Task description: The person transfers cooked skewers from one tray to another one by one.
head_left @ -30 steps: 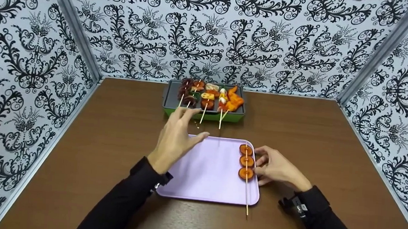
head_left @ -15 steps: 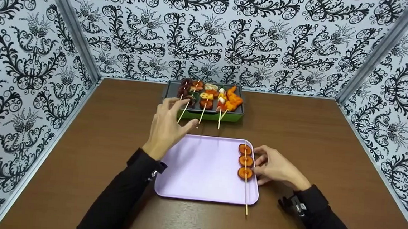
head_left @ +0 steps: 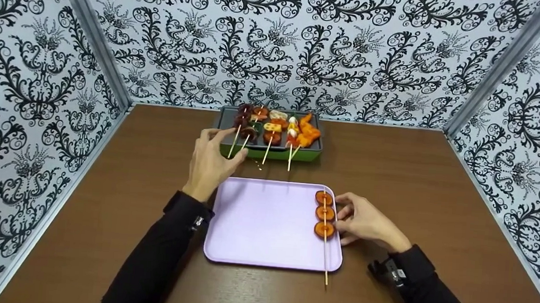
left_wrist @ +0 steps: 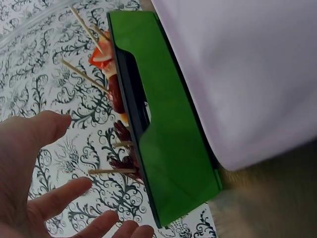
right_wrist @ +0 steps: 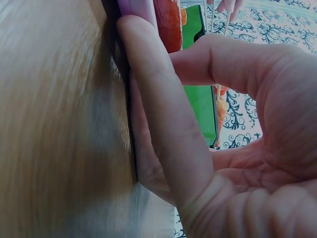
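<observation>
My left hand [head_left: 209,166] hovers at the front left of a small green grill [head_left: 298,155]. Its thumb and fingers are spread apart near the stick of a dark meat skewer [head_left: 243,116]. A gap shows between that hand [left_wrist: 34,183] and the sticks in the left wrist view. My right hand [head_left: 369,222] grips the right rim of a lilac tray [head_left: 269,223], with fingertips close to a skewer of three round orange-brown slices [head_left: 325,213]. That skewer lies along the tray's right side, its stick past the front edge. The right wrist view shows the hand [right_wrist: 198,114] against the tray's rim.
Several more skewers lie on the grill, among them an orange one [head_left: 308,133] at the right and one with white and red pieces [head_left: 292,131]. Their sticks jut over the grill's front. Patterned walls [head_left: 277,47] enclose the brown table [head_left: 392,169].
My left hand has moved left and slightly back toward the grill's front left corner, baring more of the sticks. The right hand and the slice skewer stay in place.
</observation>
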Demonstrator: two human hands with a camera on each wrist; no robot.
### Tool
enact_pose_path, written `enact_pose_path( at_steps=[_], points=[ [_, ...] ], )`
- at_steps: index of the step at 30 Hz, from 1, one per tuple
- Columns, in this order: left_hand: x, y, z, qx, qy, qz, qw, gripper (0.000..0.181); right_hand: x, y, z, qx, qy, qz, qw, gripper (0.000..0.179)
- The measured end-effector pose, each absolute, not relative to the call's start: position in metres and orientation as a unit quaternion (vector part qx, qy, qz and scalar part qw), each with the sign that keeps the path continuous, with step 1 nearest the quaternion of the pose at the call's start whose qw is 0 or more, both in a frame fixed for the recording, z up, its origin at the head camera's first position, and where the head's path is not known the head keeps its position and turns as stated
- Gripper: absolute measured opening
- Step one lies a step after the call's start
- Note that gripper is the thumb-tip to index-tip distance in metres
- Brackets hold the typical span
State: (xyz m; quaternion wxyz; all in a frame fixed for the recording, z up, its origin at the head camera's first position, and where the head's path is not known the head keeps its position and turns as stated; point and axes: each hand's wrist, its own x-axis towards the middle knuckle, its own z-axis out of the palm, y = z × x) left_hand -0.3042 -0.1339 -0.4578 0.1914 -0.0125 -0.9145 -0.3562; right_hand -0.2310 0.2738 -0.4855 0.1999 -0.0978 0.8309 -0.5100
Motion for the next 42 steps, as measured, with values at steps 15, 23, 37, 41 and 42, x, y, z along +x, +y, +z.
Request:
enact_pose_path(
  at_steps=[15,23,37,41,42],
  points=[
    [-0.32,-0.147,-0.468,-0.008,-0.882,-0.413,0.228,0.055,-0.231,0.275,-0.486,-0.092,0.83,-0.511,0.205,0.078],
    [-0.325,-0.151,-0.469,-0.006,-0.88,-0.426,0.21,0.053,-0.232,0.275,-0.486,-0.093,0.827,-0.514,0.208,0.079],
    [-0.325,-0.157,-0.464,0.02,-0.868,-0.476,0.142,0.029,-0.232,0.275,-0.486,-0.09,0.828,-0.514,0.206,0.078],
    [-0.326,-0.16,-0.461,0.027,-0.827,-0.554,0.091,0.023,-0.232,0.275,-0.486,-0.09,0.829,-0.513,0.205,0.077],
    [-0.326,-0.16,-0.46,0.029,-0.811,-0.58,0.074,0.024,-0.232,0.275,-0.487,-0.09,0.83,-0.512,0.205,0.077]
  ],
)
